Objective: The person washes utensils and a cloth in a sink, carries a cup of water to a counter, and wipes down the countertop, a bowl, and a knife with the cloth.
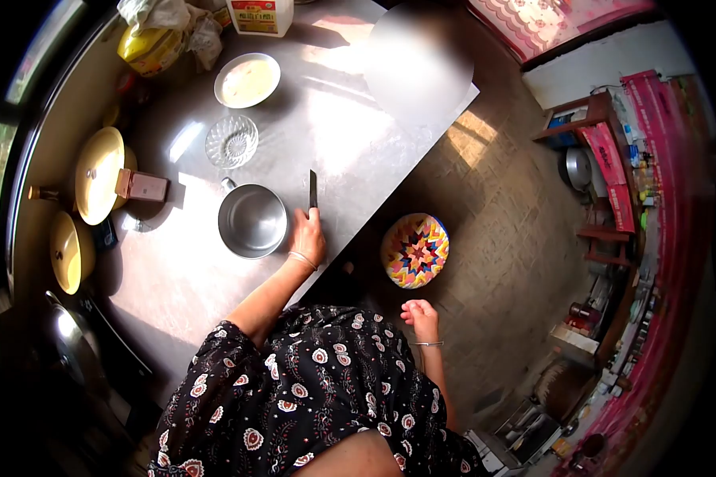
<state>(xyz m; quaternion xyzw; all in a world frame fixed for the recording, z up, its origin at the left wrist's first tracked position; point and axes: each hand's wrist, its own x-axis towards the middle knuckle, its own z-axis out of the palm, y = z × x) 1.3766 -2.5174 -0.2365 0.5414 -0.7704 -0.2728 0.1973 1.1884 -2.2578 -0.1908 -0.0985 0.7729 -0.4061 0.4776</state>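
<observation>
My left hand (307, 238) is wrapped round the handle of a knife (313, 189), whose dark blade points away from me over the grey table (350, 151). Just left of that hand stands a metal pot (251, 221), with its small handle at the upper left. Beyond the pot sit a clear glass dish (231, 141) and a white bowl (247, 80) with pale yellow contents. My right hand (419, 313) hangs beside the table edge, its fingers curled; what they hold, if anything, is too small to name. Nearest to it is a round multicoloured patterned seat (415, 250).
Two yellow lids (100, 176) and a small pinkish box (143, 187) are at the left. A white jug (261, 16) and a yellow package (149, 49) stand at the back. Shelves (612, 199) line the right wall beyond the tiled floor (501, 230).
</observation>
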